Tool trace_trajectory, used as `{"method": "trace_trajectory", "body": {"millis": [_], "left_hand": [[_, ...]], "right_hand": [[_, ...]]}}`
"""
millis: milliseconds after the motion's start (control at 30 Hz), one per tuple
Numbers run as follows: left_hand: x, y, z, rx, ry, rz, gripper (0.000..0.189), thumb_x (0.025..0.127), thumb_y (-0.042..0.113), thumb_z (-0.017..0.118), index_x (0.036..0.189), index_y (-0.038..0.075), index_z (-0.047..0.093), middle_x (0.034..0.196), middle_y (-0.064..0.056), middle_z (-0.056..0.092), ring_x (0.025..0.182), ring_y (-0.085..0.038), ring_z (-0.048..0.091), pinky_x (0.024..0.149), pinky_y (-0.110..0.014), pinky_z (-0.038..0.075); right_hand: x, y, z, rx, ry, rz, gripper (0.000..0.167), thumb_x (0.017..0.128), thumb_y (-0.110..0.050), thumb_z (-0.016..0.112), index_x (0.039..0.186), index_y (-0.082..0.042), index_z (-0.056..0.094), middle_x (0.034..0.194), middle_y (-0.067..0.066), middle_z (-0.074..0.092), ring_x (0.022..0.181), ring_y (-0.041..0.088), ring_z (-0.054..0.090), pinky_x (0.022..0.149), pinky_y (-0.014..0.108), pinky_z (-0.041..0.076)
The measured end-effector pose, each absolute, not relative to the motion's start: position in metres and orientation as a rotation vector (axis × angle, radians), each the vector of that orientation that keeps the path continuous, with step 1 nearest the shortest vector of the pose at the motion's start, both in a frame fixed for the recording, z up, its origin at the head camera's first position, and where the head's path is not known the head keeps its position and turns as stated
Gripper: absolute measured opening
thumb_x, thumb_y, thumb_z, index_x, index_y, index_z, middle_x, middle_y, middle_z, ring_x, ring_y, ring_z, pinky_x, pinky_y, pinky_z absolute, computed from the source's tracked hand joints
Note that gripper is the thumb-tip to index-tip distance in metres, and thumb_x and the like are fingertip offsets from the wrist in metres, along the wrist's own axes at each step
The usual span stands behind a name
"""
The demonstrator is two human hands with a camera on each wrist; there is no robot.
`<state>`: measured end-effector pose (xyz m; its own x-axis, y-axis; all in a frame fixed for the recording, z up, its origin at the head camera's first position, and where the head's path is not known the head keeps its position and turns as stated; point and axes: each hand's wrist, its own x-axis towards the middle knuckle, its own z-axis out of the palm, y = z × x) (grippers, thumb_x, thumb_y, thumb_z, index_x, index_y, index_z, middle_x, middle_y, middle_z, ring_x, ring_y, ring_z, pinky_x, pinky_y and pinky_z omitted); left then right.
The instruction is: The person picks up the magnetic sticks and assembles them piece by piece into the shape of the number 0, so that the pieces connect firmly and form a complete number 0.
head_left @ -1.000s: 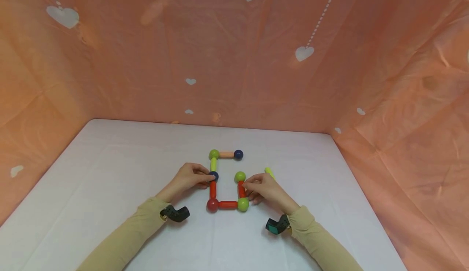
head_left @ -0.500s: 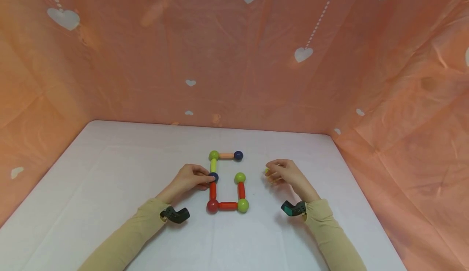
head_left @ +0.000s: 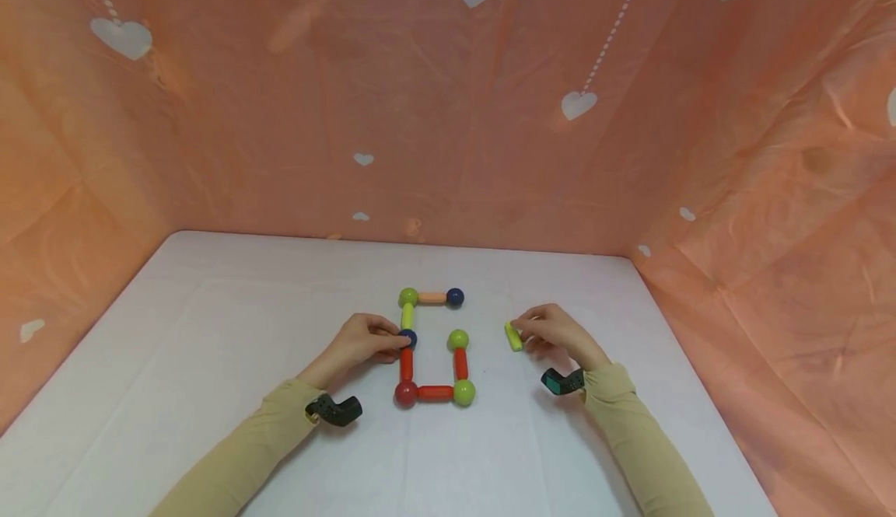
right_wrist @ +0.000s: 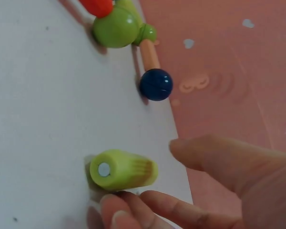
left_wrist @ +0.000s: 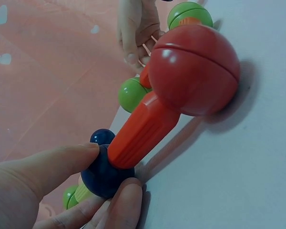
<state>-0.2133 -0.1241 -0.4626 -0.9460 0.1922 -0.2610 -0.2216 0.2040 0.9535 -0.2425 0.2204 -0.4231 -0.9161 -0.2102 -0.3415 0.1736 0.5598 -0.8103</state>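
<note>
My left hand (head_left: pixel 362 340) pinches a dark blue ball (left_wrist: pixel 106 175) between thumb and fingers. That ball joins a yellow-green magnetic rod (head_left: pixel 407 316) to a red rod (left_wrist: pixel 143 131). The red rod runs to a large red ball (left_wrist: pixel 195 69). My right hand (head_left: pixel 556 330) is beside a loose yellow-green magnetic rod (right_wrist: pixel 124 170), which lies on the table with a round metal disc in its end. In the right wrist view the thumb stands apart from this rod, while the fingers lie along its other side; whether they touch it I cannot tell.
From the red ball another red rod (head_left: pixel 435 393) leads to a green ball (head_left: pixel 464 392), then a red rod (head_left: pixel 460 363) and a second green ball (head_left: pixel 458 339). Farther back, a peach rod (head_left: pixel 432 298) links a green ball (head_left: pixel 408 297) with a dark blue ball (head_left: pixel 455 298).
My right hand has left the right-hand red rod and moved right to the loose yellow-green rod. That rod now lies slightly nearer the structure. My left hand stays on the dark blue ball.
</note>
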Motion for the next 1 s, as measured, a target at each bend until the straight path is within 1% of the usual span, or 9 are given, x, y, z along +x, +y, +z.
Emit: {"method": "trace_trajectory", "body": {"millis": [167,267,467,567,833,1000], "left_hand": [[-0.213,-0.124,-0.462,-0.027,2.157,1.803,0.029,0.081,0.010,0.077,0.101,-0.007,0.064,0.084,-0.013,0.067,0.070,-0.020,0.066,0.067,-0.032,0.058],[-0.213,-0.124,-0.462,-0.029,2.159,1.798,0.029,0.081,0.010,0.077,0.100,-0.007,0.065,0.084,-0.013,0.067,0.070,-0.020,0.067,0.068,-0.032,0.058],[-0.214,-0.124,-0.462,-0.031,2.162,1.792,0.029,0.081,0.010,0.077,0.101,-0.007,0.065,0.085,-0.013,0.067,0.070,-0.020,0.066,0.068,-0.032,0.058],[-0.214,-0.124,-0.462,-0.032,2.157,1.794,0.029,0.081,0.010,0.077,0.101,-0.007,0.064,0.085,-0.013,0.067,0.070,-0.020,0.066,0.068,-0.032,0.058],[-0.213,-0.124,-0.461,-0.034,2.150,1.796,0.028,0.082,0.009,0.076,0.101,-0.007,0.064,0.085,-0.013,0.067,0.070,-0.020,0.066,0.068,-0.032,0.058],[-0.212,-0.124,-0.460,-0.040,2.131,1.802,0.030,0.082,0.012,0.077,0.102,-0.006,0.064,0.087,-0.013,0.067,0.071,-0.020,0.066,0.068,-0.032,0.058]], "right_hand": [[-0.246,0.217,-0.425,-0.044,2.442,-1.243,0.026,0.087,-0.021,0.071,0.100,0.001,0.066,0.078,0.009,0.064,0.056,0.016,0.059,0.051,0.027,0.051],[-0.247,0.214,-0.425,-0.027,2.469,-1.207,0.025,0.084,-0.021,0.074,0.096,-0.001,0.065,0.076,0.009,0.064,0.055,0.015,0.057,0.050,0.026,0.051],[-0.247,0.210,-0.428,0.009,2.532,-1.144,0.027,0.081,-0.020,0.077,0.093,-0.002,0.061,0.073,0.007,0.062,0.051,0.013,0.054,0.048,0.024,0.049],[-0.247,0.207,-0.428,0.003,2.563,-1.128,0.026,0.079,-0.017,0.078,0.092,-0.002,0.061,0.074,0.007,0.061,0.051,0.013,0.055,0.048,0.024,0.050],[-0.246,0.205,-0.424,-0.060,2.577,-1.111,0.022,0.081,-0.010,0.072,0.098,0.001,0.063,0.081,0.010,0.062,0.054,0.016,0.058,0.050,0.028,0.053],[-0.248,0.204,-0.423,-0.061,2.478,-1.280,0.026,0.082,-0.008,0.066,0.104,0.002,0.058,0.083,0.010,0.061,0.059,0.017,0.059,0.054,0.029,0.054]]}}
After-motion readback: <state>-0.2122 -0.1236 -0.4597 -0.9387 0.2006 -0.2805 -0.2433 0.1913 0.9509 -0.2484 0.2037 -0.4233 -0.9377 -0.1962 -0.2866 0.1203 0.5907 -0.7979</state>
